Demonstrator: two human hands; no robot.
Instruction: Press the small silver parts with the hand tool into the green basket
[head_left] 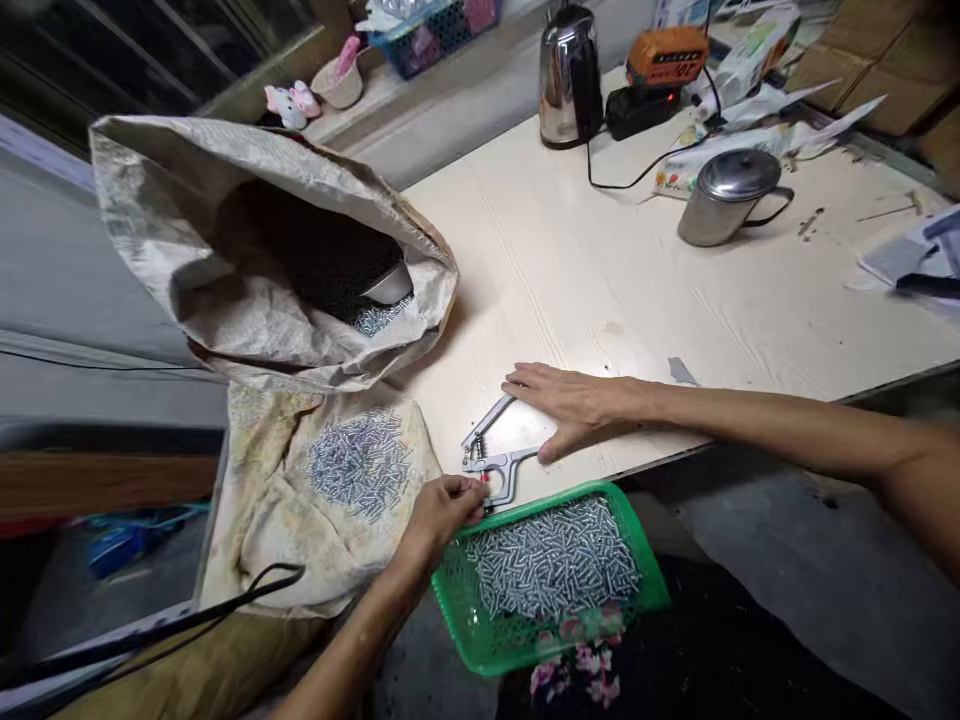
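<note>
Grey hand pliers (501, 462) with a C-shaped jaw and two spread handles lie on the table near its front edge. My right hand (566, 400) is over the handle ends, fingers stretched along the upper handle and thumb by the lower one. At the jaw, beside a small red part, my left hand (448, 508) is closed in a pinch; what its fingertips hold is too small to make out. Just below, a green plastic basket (450, 610) contains many small ridged metal pieces (555, 560). More small metal pieces (360, 462) lie heaped on a stained cloth (277, 545) to the left.
A large woven sack (300, 345) stands open at the left, with a metal scoop (390, 285) and metal pieces inside. Farther back are a kettle (568, 75), an orange battery (666, 55) on a charger, and a lidded steel mug (724, 205). A black cable (247, 595) crosses the lower left.
</note>
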